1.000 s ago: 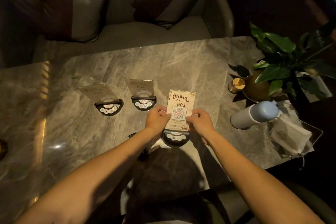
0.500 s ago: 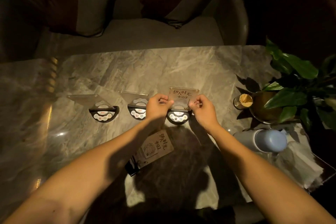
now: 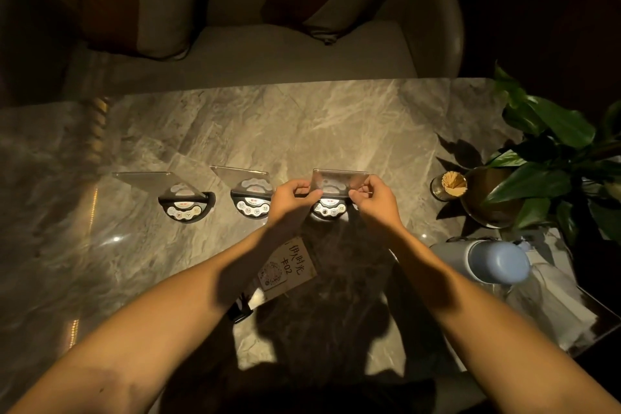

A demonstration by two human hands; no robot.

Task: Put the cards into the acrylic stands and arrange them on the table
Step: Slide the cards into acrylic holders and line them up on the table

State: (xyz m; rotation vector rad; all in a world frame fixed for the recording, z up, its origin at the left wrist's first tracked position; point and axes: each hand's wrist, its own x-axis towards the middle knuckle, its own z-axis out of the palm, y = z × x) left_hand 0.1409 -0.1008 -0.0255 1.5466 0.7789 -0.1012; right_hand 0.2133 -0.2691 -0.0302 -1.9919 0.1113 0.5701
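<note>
Your left hand (image 3: 291,196) and right hand (image 3: 373,199) are pinched on the two side edges of the right stand (image 3: 339,182), one at each end. That grip looks chosen to steady the clear panel over its dark base and keep the fingers off its face. Whether the card is already seated inside I cannot tell; the panel is seen nearly edge-on and only a pale blur shows through it.

The stand sits on the table (image 3: 336,124) in line with the middle stand (image 3: 250,191) and the left stand (image 3: 183,198), evenly spaced, so you seem to be squaring the third into the row. Both of those look empty.

A loose card (image 3: 285,267) marked 02 lies flat near you, partly under your left forearm, close enough to grab for the next stand.

On the right, the toothpick cup (image 3: 450,184), plant (image 3: 544,158) and bottle (image 3: 484,260) crowd that side; I'd guess the row runs left for that reason. Mind your right elbow near the bottle.
</note>
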